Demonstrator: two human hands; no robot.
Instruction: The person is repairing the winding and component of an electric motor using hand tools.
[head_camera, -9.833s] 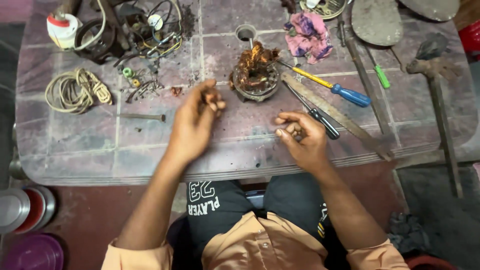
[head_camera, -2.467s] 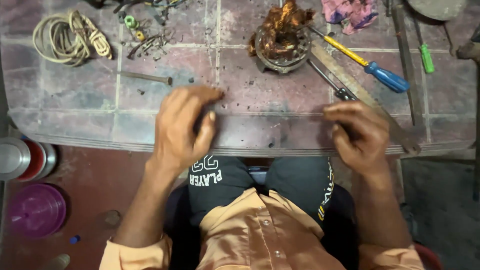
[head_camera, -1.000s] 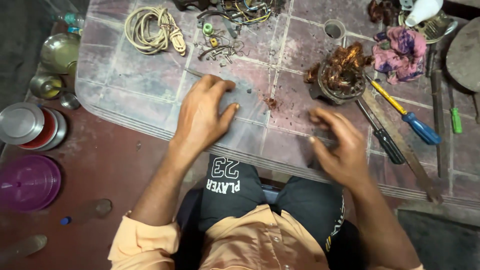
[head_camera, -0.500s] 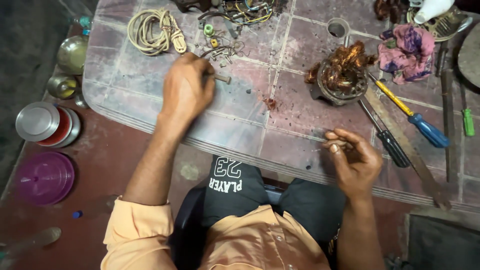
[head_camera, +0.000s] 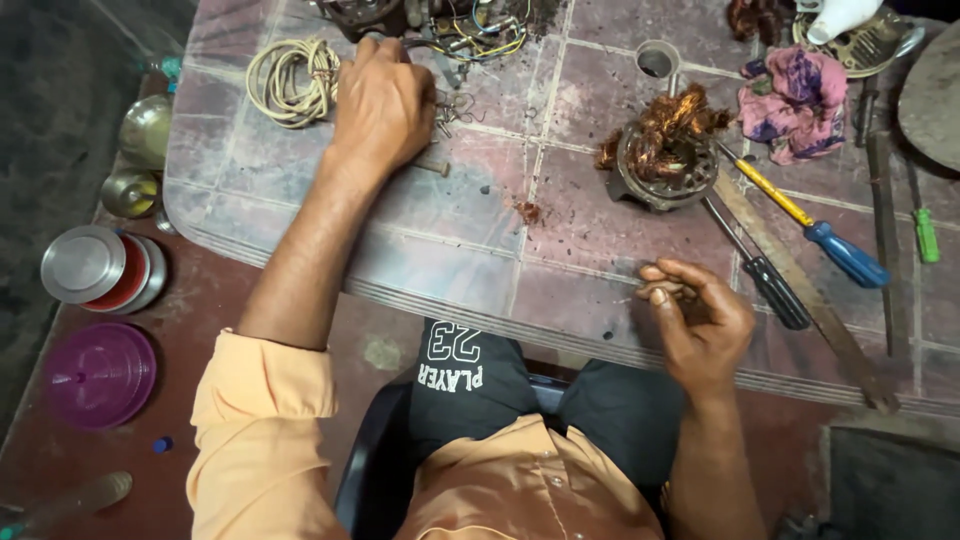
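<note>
left hand (head_camera: 383, 100) stretched forward palm down, right hand (head_camera: 700, 325) seemingly pinched shut near body

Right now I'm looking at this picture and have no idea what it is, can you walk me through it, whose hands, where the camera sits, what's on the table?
There is no machine here: a person in an orange shirt sits at a worn tiled table. The camera is worn on their head and looks straight down, so both arms are their own. The left hand reaches far across and rests beside a coil of pale cord, near a tangle of wires. The right hand, at the near edge, pinches something small and thin, too small to identify. Beyond it lie a motor stator with copper windings, a yellow and blue screwdriver, a black-handled screwdriver and a pink rag. Metal tins sit on the floor.
</note>
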